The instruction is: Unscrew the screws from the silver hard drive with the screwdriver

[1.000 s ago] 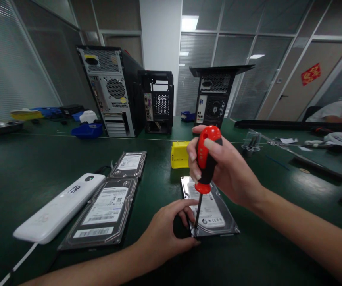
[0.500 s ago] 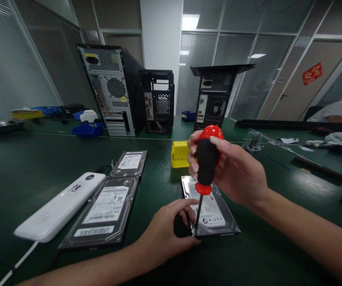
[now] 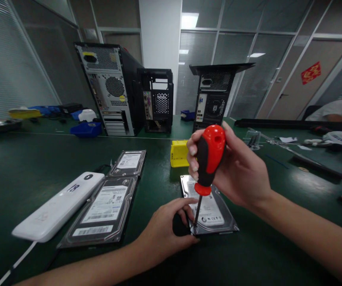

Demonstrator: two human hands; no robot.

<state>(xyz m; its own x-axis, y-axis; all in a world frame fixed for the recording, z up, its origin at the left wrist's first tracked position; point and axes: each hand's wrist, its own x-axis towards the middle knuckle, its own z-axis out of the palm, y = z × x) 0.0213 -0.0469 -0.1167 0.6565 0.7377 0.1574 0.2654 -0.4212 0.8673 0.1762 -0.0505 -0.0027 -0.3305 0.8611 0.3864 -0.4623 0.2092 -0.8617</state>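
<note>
A silver hard drive with a white label lies flat on the green table. My left hand grips its near left corner, thumb at the front edge and fingertips on the top face. In my right hand is a red and black screwdriver, its handle wrapped by the fingers. The shaft slants down and the tip meets the drive's near left corner, close to my left fingers. Whether a screw sits under the tip I cannot make out.
Two more hard drives lie to the left, beside a white power bank with a cable. A yellow bin stands behind the drive. Computer cases line the back, near a blue bin. A person sits far right.
My right hand has turned the screwdriver handle, so more of its red side faces me, and the thumb has shifted to the handle's far right. My left hand stays on the drive.
</note>
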